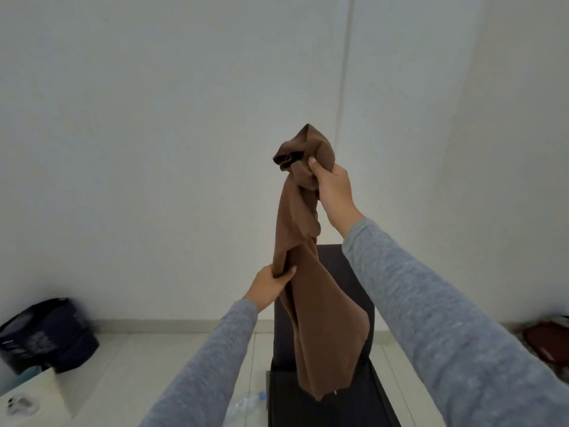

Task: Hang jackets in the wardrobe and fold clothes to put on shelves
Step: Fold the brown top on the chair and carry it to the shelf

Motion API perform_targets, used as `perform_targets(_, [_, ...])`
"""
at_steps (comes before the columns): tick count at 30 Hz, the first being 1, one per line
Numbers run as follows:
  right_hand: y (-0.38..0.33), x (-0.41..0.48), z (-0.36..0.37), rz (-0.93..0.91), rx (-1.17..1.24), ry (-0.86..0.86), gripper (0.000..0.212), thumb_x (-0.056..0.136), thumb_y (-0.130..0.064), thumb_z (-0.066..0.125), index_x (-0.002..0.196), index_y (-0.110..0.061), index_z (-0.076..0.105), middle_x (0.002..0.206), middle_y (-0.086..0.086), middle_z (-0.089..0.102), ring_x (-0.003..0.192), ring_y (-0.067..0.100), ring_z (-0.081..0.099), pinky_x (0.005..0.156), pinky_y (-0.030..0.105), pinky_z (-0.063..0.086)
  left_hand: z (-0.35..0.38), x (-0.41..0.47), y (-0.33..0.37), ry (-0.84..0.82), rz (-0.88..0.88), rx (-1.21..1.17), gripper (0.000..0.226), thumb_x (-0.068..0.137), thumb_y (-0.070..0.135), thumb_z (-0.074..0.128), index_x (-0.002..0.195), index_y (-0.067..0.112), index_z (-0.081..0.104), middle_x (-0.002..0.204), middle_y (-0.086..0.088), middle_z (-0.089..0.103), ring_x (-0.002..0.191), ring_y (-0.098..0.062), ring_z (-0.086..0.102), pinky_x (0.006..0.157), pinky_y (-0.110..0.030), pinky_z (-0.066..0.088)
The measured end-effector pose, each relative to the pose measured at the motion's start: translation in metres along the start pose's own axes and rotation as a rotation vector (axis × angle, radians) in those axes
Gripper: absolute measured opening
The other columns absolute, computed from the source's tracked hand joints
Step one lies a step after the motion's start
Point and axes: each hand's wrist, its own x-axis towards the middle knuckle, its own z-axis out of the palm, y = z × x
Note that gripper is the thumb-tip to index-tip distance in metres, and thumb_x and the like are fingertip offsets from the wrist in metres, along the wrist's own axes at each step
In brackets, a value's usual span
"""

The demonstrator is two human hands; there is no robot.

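Note:
A brown garment (320, 318) hangs in the air in front of me, bunched at the top and falling loose below. My right hand (334, 188) grips the bunched top end, raised high at the centre. Lower and to the left, my left hand (271, 286) pinches a fold of the same cloth along its left edge. Both arms wear grey sleeves. The bottom hem dangles just above a black chair. No wardrobe or shelf shows.
A black chair (332, 260) stands directly under the garment against a white wall. A dark bag (52, 334) sits on the floor at the left. A plastic bottle (246, 402) lies beside the chair. A dark red thing (545, 340) lies at the right edge.

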Motion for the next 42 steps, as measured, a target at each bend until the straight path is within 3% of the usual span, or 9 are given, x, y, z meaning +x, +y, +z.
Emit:
perform_targets(6, [-0.033, 0.005, -0.019, -0.008, 0.157, 0.184, 0.02, 0.092, -0.03, 0.054, 0.097, -0.015, 0.067, 0.1, 0.006, 0.07, 0.094, 0.021, 0.066, 0.088, 0.038, 0.053, 0.023, 0.003, -0.014, -0.086, 0.002, 0.038, 0.036, 0.09, 0.046, 0.053, 0.116, 0.022, 0.06, 0.109, 0.005, 0.063, 0.103, -0.016, 0.059, 0.091, -0.027, 0.045])
perform_targets(18, [0.014, -0.015, -0.095, 0.061, -0.132, 0.425, 0.016, 0.089, -0.03, 0.051, 0.088, -0.018, 0.061, 0.089, -0.002, 0.064, 0.087, 0.017, 0.06, 0.073, 0.028, 0.045, -0.027, 0.022, 0.048, 0.438, 0.194, 0.017, 0.029, 0.099, 0.014, 0.039, 0.113, 0.005, 0.063, 0.11, -0.008, 0.061, 0.1, -0.019, 0.054, 0.086, -0.026, 0.04])
perform_targets(22, [0.058, -0.028, -0.1, 0.094, -0.499, 0.189, 0.054, 0.078, -0.037, 0.069, 0.121, -0.016, 0.044, 0.125, 0.002, 0.048, 0.113, 0.019, 0.048, 0.1, 0.038, 0.04, -0.032, 0.025, 0.09, 0.364, 0.356, 0.121, 0.026, 0.098, 0.015, 0.042, 0.103, 0.004, 0.065, 0.101, -0.007, 0.064, 0.094, -0.017, 0.055, 0.081, -0.025, 0.039])
perform_targets(25, [0.07, -0.044, -0.088, 0.016, -0.478, -0.311, 0.083, 0.076, -0.038, 0.075, 0.142, -0.024, 0.026, 0.138, -0.01, 0.032, 0.125, 0.004, 0.031, 0.106, 0.025, 0.025, -0.024, 0.027, 0.122, 0.278, 0.473, 0.267, 0.027, 0.097, 0.016, 0.044, 0.088, 0.0, 0.064, 0.087, -0.012, 0.065, 0.082, -0.02, 0.055, 0.073, -0.026, 0.039])
perform_targets(28, [0.072, -0.049, -0.077, 0.033, -0.499, -0.497, 0.052, 0.082, -0.039, 0.07, 0.126, -0.022, 0.05, 0.117, -0.009, 0.058, 0.106, 0.0, 0.052, 0.091, 0.02, 0.037, -0.017, 0.024, 0.149, 0.234, 0.533, 0.399, 0.034, 0.096, 0.022, 0.044, 0.07, 0.003, 0.053, 0.065, -0.004, 0.053, 0.066, -0.017, 0.046, 0.056, -0.021, 0.032])
perform_targets(30, [0.068, -0.041, -0.074, -0.048, -0.486, -0.3, 0.017, 0.092, -0.027, 0.058, 0.083, -0.014, 0.064, 0.077, -0.002, 0.066, 0.075, 0.006, 0.058, 0.075, 0.022, 0.04, -0.02, 0.025, 0.155, 0.232, 0.517, 0.461, 0.037, 0.096, 0.024, 0.045, 0.063, 0.007, 0.047, 0.061, -0.001, 0.048, 0.063, -0.015, 0.043, 0.055, -0.025, 0.027])
perform_targets(32, [0.063, -0.031, -0.08, -0.065, -0.442, -0.07, 0.033, 0.096, -0.017, 0.049, 0.065, -0.013, 0.056, 0.062, 0.0, 0.057, 0.064, 0.012, 0.052, 0.071, 0.027, 0.039, -0.03, 0.023, 0.15, 0.239, 0.471, 0.444, 0.04, 0.096, 0.026, 0.047, 0.059, 0.013, 0.041, 0.059, 0.0, 0.043, 0.061, -0.015, 0.04, 0.055, -0.025, 0.028])
perform_targets(38, [0.041, -0.011, -0.083, -0.151, -0.428, 0.216, 0.023, 0.098, -0.012, 0.04, 0.079, -0.005, 0.051, 0.075, 0.008, 0.05, 0.074, 0.018, 0.045, 0.059, 0.027, 0.028, -0.037, 0.001, 0.127, -0.035, 0.273, 0.492, 0.047, 0.081, 0.054, 0.063, 0.072, 0.008, 0.06, 0.07, 0.001, 0.059, 0.063, -0.01, 0.055, 0.064, -0.023, 0.043])
perform_targets(42, [0.036, -0.01, -0.08, -0.19, -0.406, 0.339, 0.023, 0.097, -0.009, 0.037, 0.078, -0.005, 0.048, 0.077, 0.009, 0.049, 0.073, 0.017, 0.043, 0.059, 0.024, 0.026, -0.039, 0.002, 0.076, -0.034, 0.162, 0.686, 0.025, 0.08, 0.042, 0.069, 0.088, 0.018, 0.067, 0.092, 0.0, 0.067, 0.088, -0.017, 0.063, 0.078, -0.027, 0.049])
